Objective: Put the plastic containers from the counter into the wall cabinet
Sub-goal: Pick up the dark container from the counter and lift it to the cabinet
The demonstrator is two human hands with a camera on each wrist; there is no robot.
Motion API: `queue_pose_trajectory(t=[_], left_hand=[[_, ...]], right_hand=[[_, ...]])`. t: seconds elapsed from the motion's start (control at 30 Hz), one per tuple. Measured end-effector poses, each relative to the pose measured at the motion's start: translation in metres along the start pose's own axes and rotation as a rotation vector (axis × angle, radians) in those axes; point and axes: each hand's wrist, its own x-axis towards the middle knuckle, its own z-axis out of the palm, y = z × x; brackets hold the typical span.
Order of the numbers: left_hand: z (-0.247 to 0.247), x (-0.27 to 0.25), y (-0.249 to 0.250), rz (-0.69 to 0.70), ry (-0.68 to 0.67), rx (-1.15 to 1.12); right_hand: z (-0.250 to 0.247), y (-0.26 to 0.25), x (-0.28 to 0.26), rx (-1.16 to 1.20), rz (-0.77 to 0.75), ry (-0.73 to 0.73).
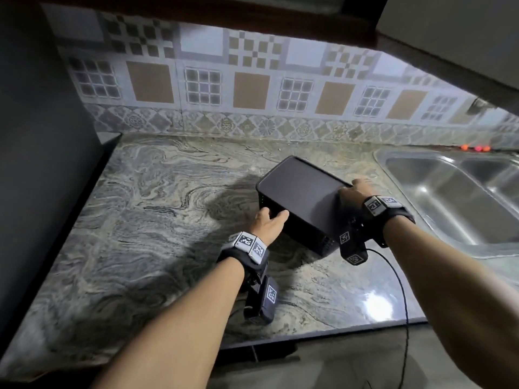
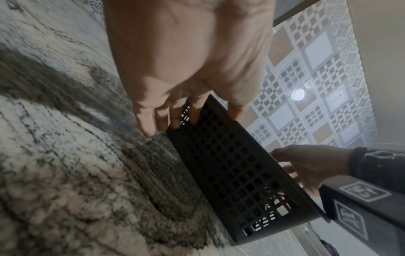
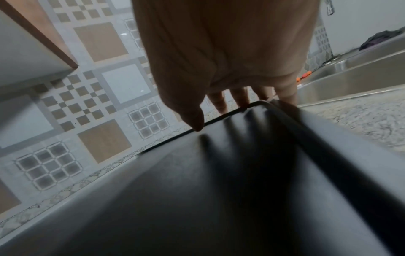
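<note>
Marbled stone counter, black lattice-sided plastic container resting on it, steel sink inset at right

Steel sink set in marbled desk at right. Patterned tiles behind: checks, grids, tan squares. Small orange bits at tile foot, behind sink. Black cable hangs past desk front edge. Dark panel flanks desk at left.
</note>
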Motion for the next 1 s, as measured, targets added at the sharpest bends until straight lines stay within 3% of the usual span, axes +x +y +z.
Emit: queue_pose_trajectory(t=[0.23,0.37,0.6,0.7,1.0], left_hand=[[-0.027,-0.014,0.002,-0.015,0.025,-0.018],[-0.055,-0.019,-0.009,-0.028,0.117,-0.071],[-0.092,-0.052,-0.043,-0.07,0.219,-0.231],[-0.105,-0.071,-0.062,-0.071,0.284,-0.317],[-0.145,-0.156,-0.075,0.039,0.456,-0.567]], right_hand=[[-0.009,-0.011,-0.008,-0.061,-0.092,-0.124],[0.004,-0.027,-0.03,-0.069,-0.145,-0.23],[0.042,-0.056,-0.092,0.346,-0.182,-0.454],[0.065,-0.068,-0.119,0.541,-0.124,-0.52],[0.077,-0.108,-0.213,0.959,-0.086,-0.53]])
